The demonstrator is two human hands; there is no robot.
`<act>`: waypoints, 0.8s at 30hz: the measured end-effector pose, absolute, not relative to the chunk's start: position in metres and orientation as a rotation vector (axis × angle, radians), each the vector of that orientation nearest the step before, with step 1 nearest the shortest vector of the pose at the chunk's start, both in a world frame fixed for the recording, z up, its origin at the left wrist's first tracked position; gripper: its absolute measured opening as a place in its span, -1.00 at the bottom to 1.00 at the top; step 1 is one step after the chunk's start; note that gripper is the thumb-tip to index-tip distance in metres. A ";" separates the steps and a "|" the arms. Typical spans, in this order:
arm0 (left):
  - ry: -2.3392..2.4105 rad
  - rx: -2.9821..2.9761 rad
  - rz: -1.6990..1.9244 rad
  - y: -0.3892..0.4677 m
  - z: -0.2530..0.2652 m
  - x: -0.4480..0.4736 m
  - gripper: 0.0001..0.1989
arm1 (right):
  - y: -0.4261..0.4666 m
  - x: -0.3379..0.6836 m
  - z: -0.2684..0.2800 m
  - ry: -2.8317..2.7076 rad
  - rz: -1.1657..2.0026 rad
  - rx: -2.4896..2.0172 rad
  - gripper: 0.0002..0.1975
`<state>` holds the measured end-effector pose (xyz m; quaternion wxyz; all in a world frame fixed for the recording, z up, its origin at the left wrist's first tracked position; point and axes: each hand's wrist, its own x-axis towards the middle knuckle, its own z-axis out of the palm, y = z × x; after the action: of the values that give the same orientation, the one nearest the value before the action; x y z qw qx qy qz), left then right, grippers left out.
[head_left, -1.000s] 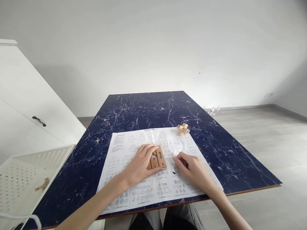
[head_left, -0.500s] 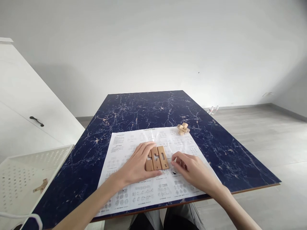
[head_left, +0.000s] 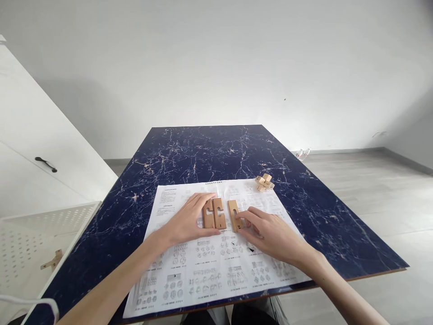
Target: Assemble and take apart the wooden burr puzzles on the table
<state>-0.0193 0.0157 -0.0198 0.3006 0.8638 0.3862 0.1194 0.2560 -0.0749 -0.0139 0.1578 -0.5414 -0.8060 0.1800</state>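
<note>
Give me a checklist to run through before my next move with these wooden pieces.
1. Left hand around piece 1 and its notched neighbour: ok, spanning both lengthwise.
2. Right hand at piece 2: ok, on its right side; firmness of grip, cannot tell.
3. Piece 2 apart from piece 1: ok, sheet shows between them.
4. Notched neighbour's number: cannot tell, none readable.
5. Assembled block clear of both hands: ok, at the sheet's far right corner.

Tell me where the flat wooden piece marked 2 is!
In the head view, the piece marked 2 is on the printed sheet, just right of the two notched pieces, touched by the right hand.
</note>
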 end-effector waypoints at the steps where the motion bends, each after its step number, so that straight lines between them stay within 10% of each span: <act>1: 1.042 2.295 0.316 0.018 -0.020 -0.022 0.03 | -0.072 0.256 -0.014 -2.316 0.492 -1.560 -0.74; 15: 1.148 2.167 0.511 0.031 -0.012 -0.042 -0.04 | 0.008 0.240 -0.028 -2.313 0.391 -1.561 -0.81; 24: 0.826 0.888 0.958 0.036 -0.010 -0.027 -0.30 | 0.021 0.240 -0.045 -2.174 0.402 -1.550 -0.74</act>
<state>-0.0265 0.0359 -0.0096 0.7161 0.4010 0.3731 0.4325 0.2402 0.0208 -0.0449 0.2189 -0.5600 -0.7857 0.1454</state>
